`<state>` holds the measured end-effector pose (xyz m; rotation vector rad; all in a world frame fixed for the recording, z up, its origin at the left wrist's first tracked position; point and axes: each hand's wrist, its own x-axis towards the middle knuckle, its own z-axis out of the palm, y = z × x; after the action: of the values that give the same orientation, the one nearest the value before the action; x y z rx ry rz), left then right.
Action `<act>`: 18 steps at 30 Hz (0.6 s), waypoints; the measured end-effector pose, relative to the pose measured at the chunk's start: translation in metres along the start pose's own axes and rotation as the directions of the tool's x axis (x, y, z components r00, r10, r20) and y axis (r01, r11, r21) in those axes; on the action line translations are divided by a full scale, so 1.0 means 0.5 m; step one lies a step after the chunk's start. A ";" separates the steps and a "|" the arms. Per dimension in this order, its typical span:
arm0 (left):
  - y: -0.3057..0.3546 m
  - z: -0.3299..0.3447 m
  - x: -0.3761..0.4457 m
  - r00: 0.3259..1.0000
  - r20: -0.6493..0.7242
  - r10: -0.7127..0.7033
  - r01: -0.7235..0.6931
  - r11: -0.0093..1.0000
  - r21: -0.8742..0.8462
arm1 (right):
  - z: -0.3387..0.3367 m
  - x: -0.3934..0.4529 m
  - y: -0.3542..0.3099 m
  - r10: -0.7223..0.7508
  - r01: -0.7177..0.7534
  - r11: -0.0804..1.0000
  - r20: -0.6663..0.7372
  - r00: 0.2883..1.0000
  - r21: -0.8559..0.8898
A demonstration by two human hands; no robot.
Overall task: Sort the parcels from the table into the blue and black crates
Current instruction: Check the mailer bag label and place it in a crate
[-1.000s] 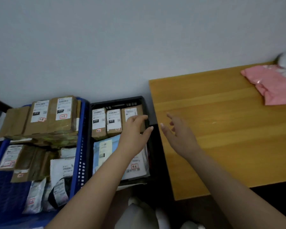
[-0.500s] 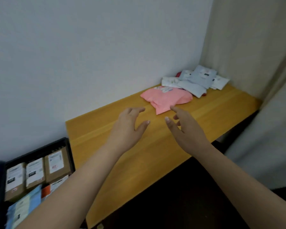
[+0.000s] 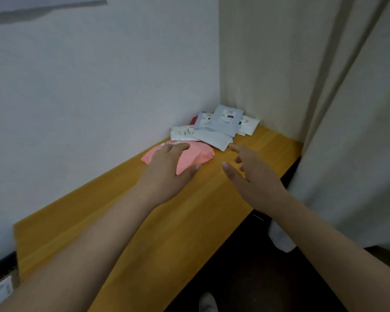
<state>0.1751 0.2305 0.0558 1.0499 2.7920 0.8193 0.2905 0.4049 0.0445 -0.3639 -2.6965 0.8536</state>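
Observation:
A pink soft parcel [image 3: 197, 155] lies on the wooden table [image 3: 126, 221] near the far corner. Behind it sits a heap of grey and white mailer bags [image 3: 221, 127] with labels, and a bit of a red parcel [image 3: 193, 120] shows against the wall. My left hand [image 3: 167, 172] hovers over the near side of the pink parcel with fingers spread, holding nothing. To the right of that parcel, my right hand [image 3: 250, 176] is open above the table, fingers pointing toward the heap. Only a corner of the black crate [image 3: 0, 266] shows at the lower left.
A white wall runs along the table's back and a beige curtain [image 3: 347, 131] hangs at its right end. A labelled cardboard parcel [image 3: 0, 291] peeks in at the bottom left. Below the table's front edge the floor is dark, with a foot [image 3: 208, 302] showing.
My view has swung right, away from the crates to the table's far corner. Both hands have reached forward from above the crate to the pink parcel.

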 end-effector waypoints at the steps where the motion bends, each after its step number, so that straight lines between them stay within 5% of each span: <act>1: -0.003 0.000 0.029 1.000 -0.010 0.006 -0.006 1.000 0.002 | -0.001 0.027 0.010 0.000 0.000 1.000 0.005 1.000 0.003; 18: -0.043 0.020 0.473 0.999 0.044 -0.008 0.011 0.997 -0.071 | -0.044 0.462 0.171 0.081 -0.083 0.996 0.053 0.995 0.039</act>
<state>-0.0173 0.3691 0.0689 1.0296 2.7085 0.8768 0.0970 0.5584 0.0564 -0.4524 -2.7223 0.9525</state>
